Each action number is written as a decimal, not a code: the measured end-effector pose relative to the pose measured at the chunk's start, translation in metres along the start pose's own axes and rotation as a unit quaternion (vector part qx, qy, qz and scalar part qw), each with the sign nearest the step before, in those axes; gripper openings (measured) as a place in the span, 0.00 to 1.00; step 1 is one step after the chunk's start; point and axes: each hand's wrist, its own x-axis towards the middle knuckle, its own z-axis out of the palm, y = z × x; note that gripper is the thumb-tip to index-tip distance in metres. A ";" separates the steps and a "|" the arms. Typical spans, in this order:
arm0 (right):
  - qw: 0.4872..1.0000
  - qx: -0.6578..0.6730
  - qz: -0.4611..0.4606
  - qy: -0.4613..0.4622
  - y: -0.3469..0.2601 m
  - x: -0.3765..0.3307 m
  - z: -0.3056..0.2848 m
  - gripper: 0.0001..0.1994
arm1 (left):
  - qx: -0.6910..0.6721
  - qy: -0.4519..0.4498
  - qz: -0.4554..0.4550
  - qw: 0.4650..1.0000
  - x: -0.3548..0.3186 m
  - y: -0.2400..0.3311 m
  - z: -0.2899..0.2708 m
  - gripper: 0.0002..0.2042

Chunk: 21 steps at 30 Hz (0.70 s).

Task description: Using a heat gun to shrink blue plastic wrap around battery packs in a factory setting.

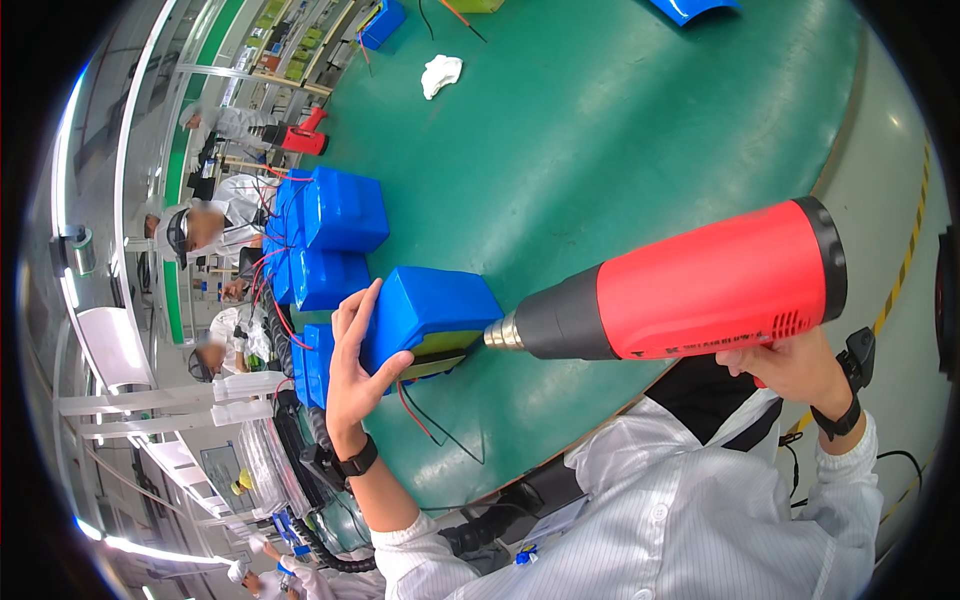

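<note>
In my right hand [785,370] is a red and black heat gun [700,285], my fingers wrapped round its handle below the body. Its metal nozzle points left, close to the near right edge of a blue-wrapped battery pack [430,305]. My left hand [362,360] lies against the left side of that pack, thumb and fingers spread around it. A yellow-green face shows at the pack's near side, where the blue wrap stops. Red and black wires [430,425] trail from underneath onto the green table [600,130].
Several more blue battery packs [345,210] with wires stand at the left table edge. Beyond them lies another red heat gun [300,136]. A white crumpled cloth [440,75] and a blue sheet [690,8] are farther off. Other people work along the left.
</note>
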 end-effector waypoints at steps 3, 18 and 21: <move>0.999 0.037 0.010 0.011 0.005 0.000 0.002 0.08 | -0.002 0.000 0.003 1.000 0.003 0.004 0.000 0.44; 0.972 0.166 0.163 -0.022 0.007 -0.004 -0.022 0.09 | -0.017 -0.061 -0.004 0.998 0.002 0.009 -0.009 0.45; 0.998 -0.038 -0.037 0.038 0.006 -0.006 -0.015 0.10 | 0.033 -0.148 0.046 0.987 0.008 0.011 -0.020 0.44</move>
